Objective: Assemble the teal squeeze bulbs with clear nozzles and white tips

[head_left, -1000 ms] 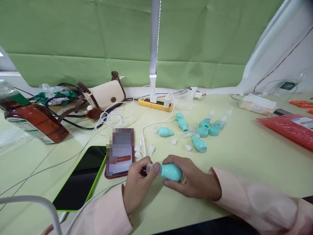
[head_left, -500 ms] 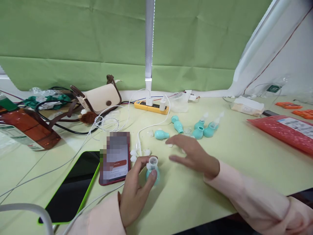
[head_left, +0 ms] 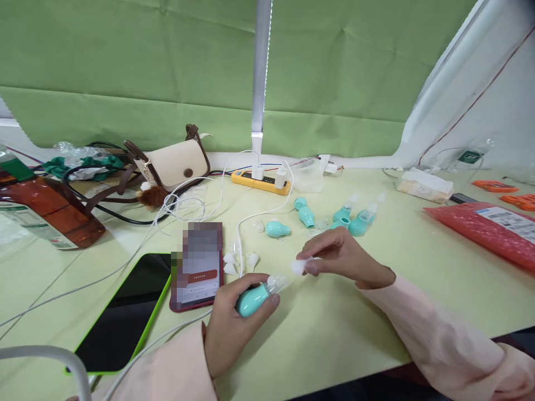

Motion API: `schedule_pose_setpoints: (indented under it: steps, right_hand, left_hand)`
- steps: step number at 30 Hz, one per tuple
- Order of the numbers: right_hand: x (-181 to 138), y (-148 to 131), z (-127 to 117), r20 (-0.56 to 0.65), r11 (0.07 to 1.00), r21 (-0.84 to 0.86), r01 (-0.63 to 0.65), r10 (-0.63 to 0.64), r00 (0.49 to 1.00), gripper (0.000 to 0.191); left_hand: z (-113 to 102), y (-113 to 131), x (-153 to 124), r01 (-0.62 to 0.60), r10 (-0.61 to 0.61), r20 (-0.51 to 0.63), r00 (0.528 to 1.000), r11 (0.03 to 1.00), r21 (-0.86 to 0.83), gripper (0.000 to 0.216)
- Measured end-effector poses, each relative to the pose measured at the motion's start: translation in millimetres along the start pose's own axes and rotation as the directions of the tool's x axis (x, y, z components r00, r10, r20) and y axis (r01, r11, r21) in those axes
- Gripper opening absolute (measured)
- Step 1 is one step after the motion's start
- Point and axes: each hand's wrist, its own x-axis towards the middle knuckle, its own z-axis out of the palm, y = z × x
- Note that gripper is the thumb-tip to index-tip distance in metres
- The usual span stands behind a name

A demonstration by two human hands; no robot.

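My left hand [head_left: 234, 320] is wrapped round a teal squeeze bulb [head_left: 252, 301], which lies tilted with a clear plastic neck [head_left: 276, 284] pointing to the right. Between the thumb and fingers of my right hand [head_left: 340, 253] is a small whitish tip [head_left: 298, 267], a short way from that neck. Several loose white tips [head_left: 230, 263] lie on the table just beyond my left hand. Past my right hand sit more teal bulbs: one on its side [head_left: 277, 228], another nearby [head_left: 306, 216], and some upright with whitish tips [head_left: 361, 221].
A phone in a red case [head_left: 203, 289] and a larger one with a green edge [head_left: 125, 312] lie at left. Behind are a cream bag [head_left: 178, 164], a yellow power strip [head_left: 242, 181] and white cables. An amber bottle [head_left: 62, 214] stands left; a red bubble mailer [head_left: 480, 228] lies right.
My right hand has closed on a whitish tip and come closer to my left hand. The bulb in my left hand has turned from upright to tilted rightward.
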Motion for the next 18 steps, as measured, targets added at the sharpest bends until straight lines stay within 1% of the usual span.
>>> schedule_pose_setpoints:
  steps: [1, 2, 4, 5, 8, 10, 12, 16, 18]
  right_hand:
    - [-2, -4, 1, 0.044, 0.996, 0.088, -0.016, 0.012, 0.999, 0.017]
    - [-3, -6, 2, 0.072, 0.990, 0.136, -0.027, 0.018, 0.997, 0.017]
    - [-4, -7, 5, 0.099, 0.986, 0.162, -0.034, 0.018, 0.995, 0.016]
    - [-3, -7, 6, 0.105, 0.986, 0.163, -0.030, 0.013, 0.994, 0.017]
    - [-2, -5, 8, 0.111, 0.987, 0.163, 0.005, -0.023, 0.994, 0.017]
    - [-1, -4, 9, 0.106, 0.987, 0.157, 0.017, -0.034, 0.994, 0.017]
    - [-1, -1, 11, 0.107, 0.986, 0.168, 0.013, -0.031, 0.994, 0.017]
    - [-3, 7, 18, 0.124, 0.958, 0.284, -0.034, -0.002, 0.992, 0.017]
    - [-3, 9, 22, 0.115, 0.945, 0.325, -0.033, -0.005, 0.993, 0.017]
  left_hand:
    - [0, 0, 0, 0.011, -0.011, -0.022, 1.000, 1.000, -0.009, 0.020]
    - [-1, 0, 0, 0.019, -0.019, -0.042, 0.999, 1.000, -0.011, 0.021]
    - [-1, 0, -1, 0.016, -0.016, -0.076, 0.997, 1.000, -0.001, 0.021]
    - [-1, 0, -1, -0.007, 0.008, -0.079, 0.997, 1.000, 0.006, 0.020]
    - [-2, 0, 1, -0.127, 0.127, -0.037, 0.991, 0.992, 0.009, 0.015]
    - [-3, 0, 2, -0.182, 0.182, -0.003, 0.983, 0.983, 0.003, 0.012]
    - [-3, 0, 2, -0.206, 0.205, 0.007, 0.979, 0.979, 0.009, 0.011]
    - [-3, -2, 0, -0.245, 0.243, 0.056, 0.968, 0.969, 0.027, 0.010]
    - [-3, -3, -2, -0.251, 0.248, 0.068, 0.966, 0.967, 0.038, 0.011]
